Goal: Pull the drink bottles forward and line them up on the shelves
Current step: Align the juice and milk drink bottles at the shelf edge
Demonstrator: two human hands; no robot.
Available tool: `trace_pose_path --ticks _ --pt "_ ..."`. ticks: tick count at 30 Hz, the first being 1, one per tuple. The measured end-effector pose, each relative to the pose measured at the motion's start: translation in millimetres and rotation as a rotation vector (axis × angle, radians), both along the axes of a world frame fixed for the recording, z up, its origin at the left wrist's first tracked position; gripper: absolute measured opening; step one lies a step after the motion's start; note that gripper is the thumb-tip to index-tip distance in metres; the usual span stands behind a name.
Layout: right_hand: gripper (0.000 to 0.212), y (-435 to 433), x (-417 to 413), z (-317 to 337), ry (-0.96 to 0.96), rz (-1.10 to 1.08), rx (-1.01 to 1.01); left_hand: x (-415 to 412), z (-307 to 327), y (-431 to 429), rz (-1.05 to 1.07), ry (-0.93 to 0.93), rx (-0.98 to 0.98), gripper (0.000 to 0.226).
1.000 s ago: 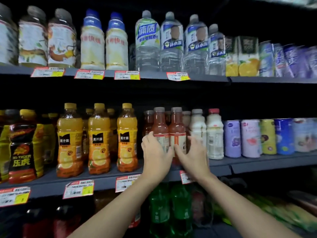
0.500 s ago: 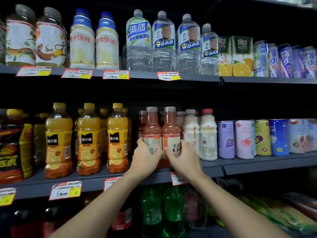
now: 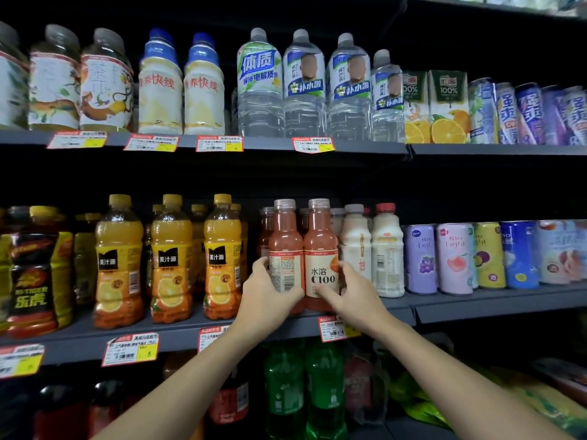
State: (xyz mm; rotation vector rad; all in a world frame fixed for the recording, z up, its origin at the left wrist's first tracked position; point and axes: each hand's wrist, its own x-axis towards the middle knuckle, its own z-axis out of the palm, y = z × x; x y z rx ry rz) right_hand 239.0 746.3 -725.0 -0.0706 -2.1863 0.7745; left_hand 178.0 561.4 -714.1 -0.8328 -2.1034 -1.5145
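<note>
Gripping one drink per hand right now: my left hand (image 3: 270, 300) wraps the left pink bottle (image 3: 286, 246), my right hand (image 3: 352, 296) clasps the right pink bottle (image 3: 320, 246). Both stand upright and touching at the middle shelf (image 3: 178, 335) front edge, between orange juice bottles (image 3: 171, 258) and white bottles (image 3: 386, 249).

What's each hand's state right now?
Left hand: grips the left pink bottle.
Right hand: grips the C100 pink bottle.
</note>
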Motion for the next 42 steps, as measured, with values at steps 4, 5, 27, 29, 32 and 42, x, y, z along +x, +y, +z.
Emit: trace_pose_path --ticks 4,5,27,29,32,42 --pt "0.071 5 -4 -4 0.004 0.059 -0.013 1 5 3 -0.032 -0.008 -0.037 0.094" --pt "0.074 6 -4 -4 0.003 0.063 -0.014 0 6 4 0.007 0.012 -0.067 0.098" --pt "0.074 6 1 -1 0.010 0.082 -0.007 7 1 2 0.064 0.178 -0.111 0.083" --pt "0.075 7 2 -1 -0.007 0.090 -0.003 7 4 0 0.123 0.213 -0.159 0.080" --pt "0.083 12 2 -1 -0.084 0.161 -0.035 3 8 -7 0.058 0.163 -0.193 0.075" --pt "0.097 25 3 13 -0.237 0.203 0.064 -3 10 -23 0.030 0.162 -0.382 0.099"
